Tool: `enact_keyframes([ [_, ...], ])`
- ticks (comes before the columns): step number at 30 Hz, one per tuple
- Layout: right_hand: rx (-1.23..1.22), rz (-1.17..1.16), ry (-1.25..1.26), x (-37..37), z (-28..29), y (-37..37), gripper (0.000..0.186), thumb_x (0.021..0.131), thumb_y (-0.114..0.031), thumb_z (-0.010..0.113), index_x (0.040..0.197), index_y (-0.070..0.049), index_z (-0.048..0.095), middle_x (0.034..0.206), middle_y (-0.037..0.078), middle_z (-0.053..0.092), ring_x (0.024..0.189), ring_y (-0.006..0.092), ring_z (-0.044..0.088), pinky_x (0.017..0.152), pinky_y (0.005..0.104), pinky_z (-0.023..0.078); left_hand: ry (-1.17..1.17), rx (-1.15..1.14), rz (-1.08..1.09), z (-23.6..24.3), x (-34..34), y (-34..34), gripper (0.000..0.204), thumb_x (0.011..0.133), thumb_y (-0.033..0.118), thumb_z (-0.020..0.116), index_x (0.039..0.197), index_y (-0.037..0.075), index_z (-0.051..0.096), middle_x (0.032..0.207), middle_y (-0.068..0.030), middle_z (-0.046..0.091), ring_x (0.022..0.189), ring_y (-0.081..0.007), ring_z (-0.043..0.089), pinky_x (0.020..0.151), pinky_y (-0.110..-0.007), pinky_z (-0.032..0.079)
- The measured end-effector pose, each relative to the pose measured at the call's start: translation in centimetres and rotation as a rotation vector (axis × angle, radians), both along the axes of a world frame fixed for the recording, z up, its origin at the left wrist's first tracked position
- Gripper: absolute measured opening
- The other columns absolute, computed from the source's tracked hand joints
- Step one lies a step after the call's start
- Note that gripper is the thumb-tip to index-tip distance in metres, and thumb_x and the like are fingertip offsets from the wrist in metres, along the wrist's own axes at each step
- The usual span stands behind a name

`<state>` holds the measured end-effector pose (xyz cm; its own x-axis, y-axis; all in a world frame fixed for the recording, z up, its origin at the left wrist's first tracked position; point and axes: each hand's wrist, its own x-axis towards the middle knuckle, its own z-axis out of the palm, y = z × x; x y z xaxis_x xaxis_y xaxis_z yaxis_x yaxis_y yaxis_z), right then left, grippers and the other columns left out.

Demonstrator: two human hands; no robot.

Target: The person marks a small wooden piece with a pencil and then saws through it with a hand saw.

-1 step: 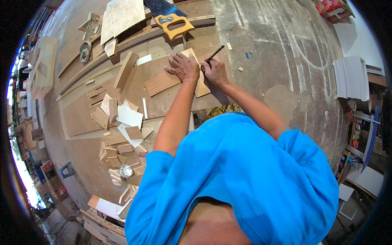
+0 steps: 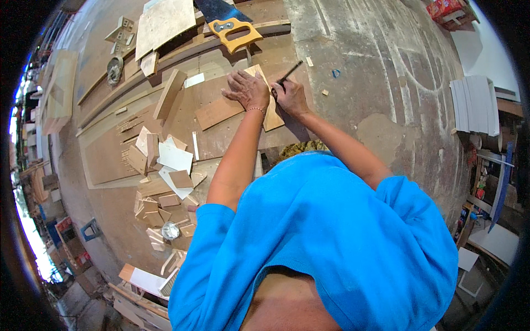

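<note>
My left hand (image 2: pixel 247 90) lies flat with fingers spread, pressing on a narrow light wooden board (image 2: pixel 274 117). Some of that board is hidden under the hand. Closed around a dark pencil (image 2: pixel 292 70), my right hand (image 2: pixel 291 97) rests at the board's right edge. The pencil tilts up to the right, and its tip is hidden by the fingers. Left of the board, a flat brown wood piece (image 2: pixel 220 113) reaches under my left wrist. Beyond my hands lies a handsaw (image 2: pixel 236 34) with a yellow handle and a dark blade.
Offcuts and white-faced scraps (image 2: pixel 175 156) lie in a pile to the left, with a small round tin (image 2: pixel 170 230) nearer me. A thick wood block (image 2: pixel 170 94) sits left of my hands. Pale plywood (image 2: pixel 165 25) lies far left. White panels (image 2: pixel 476 105) are stacked at right.
</note>
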<state>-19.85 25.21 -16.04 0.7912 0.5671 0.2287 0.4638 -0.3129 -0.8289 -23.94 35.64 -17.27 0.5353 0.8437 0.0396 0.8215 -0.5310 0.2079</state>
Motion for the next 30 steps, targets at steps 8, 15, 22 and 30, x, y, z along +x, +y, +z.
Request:
enact_keyframes([
  [8, 0.019, -0.027, -0.061, 1.4, 0.9, 2.3, 0.020, 0.079, -0.016, 0.057, 0.071, 0.002, 0.059, 0.068, 0.023, 0.057, 0.064, 0.0378, 0.058, 0.056, 0.0415, 0.045, 0.007, 0.020, -0.002, -0.2, 0.1, 0.1, 0.060, 0.087, 0.039, 0.040, 0.128, -0.004, 0.032, 0.133, -0.0178, 0.028, 0.129, -0.0314, 0.017, 0.099, -0.063, 0.007],
  [15, -0.003, -0.038, -0.059, 1.9, 0.7, 2.7, 0.019, 0.079, -0.016, 0.057, 0.073, 0.002, 0.061, 0.068, 0.023, 0.058, 0.065, 0.0376, 0.059, 0.056, 0.0408, 0.046, 0.009, -0.003, -0.005, 0.3, 0.3, -0.1, 0.061, 0.086, 0.039, 0.041, 0.127, -0.004, 0.032, 0.132, -0.0187, 0.028, 0.129, -0.0313, 0.017, 0.098, -0.063, 0.007],
  [22, -0.022, -0.005, 0.018, 0.6, 0.6, 0.7, 0.020, 0.079, -0.017, 0.056, 0.075, 0.003, 0.060, 0.070, 0.023, 0.058, 0.066, 0.0377, 0.059, 0.056, 0.0405, 0.046, -0.016, 0.000, -0.007, -0.1, 0.2, 0.0, 0.060, 0.086, 0.039, 0.042, 0.127, -0.004, 0.033, 0.133, -0.0185, 0.028, 0.129, -0.0321, 0.016, 0.098, -0.063, 0.007],
  [30, -0.031, -0.077, -0.062, 2.5, 0.9, 3.3, 0.022, 0.079, -0.017, 0.057, 0.071, 0.003, 0.059, 0.068, 0.023, 0.058, 0.064, 0.0376, 0.059, 0.057, 0.0421, 0.045, -0.017, -0.015, -0.005, 0.7, 0.3, -0.3, 0.060, 0.086, 0.039, 0.042, 0.126, -0.004, 0.033, 0.132, -0.0180, 0.029, 0.129, -0.0321, 0.016, 0.098, -0.063, 0.008],
])
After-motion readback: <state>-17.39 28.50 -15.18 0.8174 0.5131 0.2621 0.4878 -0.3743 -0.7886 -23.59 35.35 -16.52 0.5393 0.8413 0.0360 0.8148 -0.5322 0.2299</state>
